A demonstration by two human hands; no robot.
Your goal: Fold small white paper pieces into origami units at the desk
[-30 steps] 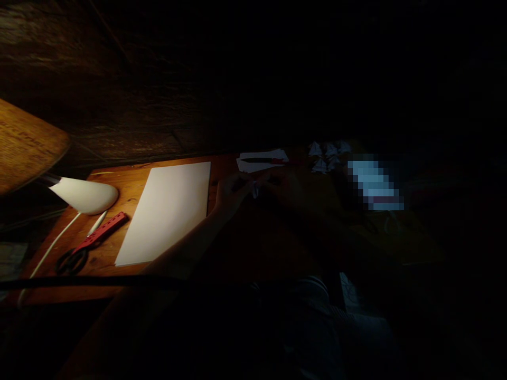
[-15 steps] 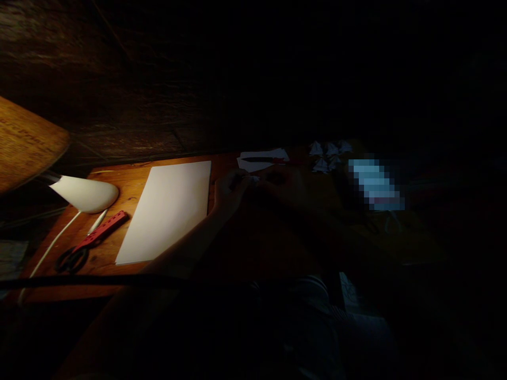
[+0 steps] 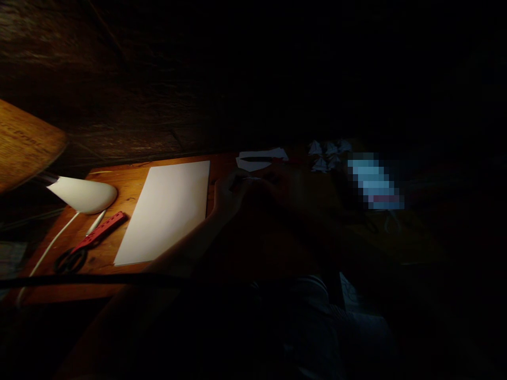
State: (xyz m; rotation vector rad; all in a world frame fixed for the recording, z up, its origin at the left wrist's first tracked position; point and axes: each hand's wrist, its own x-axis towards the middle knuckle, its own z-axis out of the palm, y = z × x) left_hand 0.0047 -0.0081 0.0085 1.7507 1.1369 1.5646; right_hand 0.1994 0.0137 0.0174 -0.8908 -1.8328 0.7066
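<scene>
In deep shadow over the table's middle, my left hand (image 3: pixel 230 189) and my right hand (image 3: pixel 279 183) meet, both closed on a small piece of white paper (image 3: pixel 252 178). Only a thin pale edge of it shows between the fingertips; its fold is too dark to make out. Just beyond my hands lie white paper pieces (image 3: pixel 253 164) with a dark-bladed knife (image 3: pixel 257 159) across them. Several small folded paper shapes (image 3: pixel 319 164) stand in a cluster to the right of these. A stack of white paper (image 3: pixel 166 211) lies left of my left hand.
A lamp (image 3: pixel 85 194) with a wooden-looking shade (image 3: pixel 27 145) lights the left side. Near it are a white pen (image 3: pixel 95 222) and red-and-black scissors (image 3: pixel 97 232). A bright pixelated screen (image 3: pixel 376 182) sits at the right. A dark cable (image 3: pixel 79 281) crosses the lower left.
The paper between my fingers has turned from a small pointed shape to a thin flat edge. My hands stay in nearly the same place; the view has shifted slightly.
</scene>
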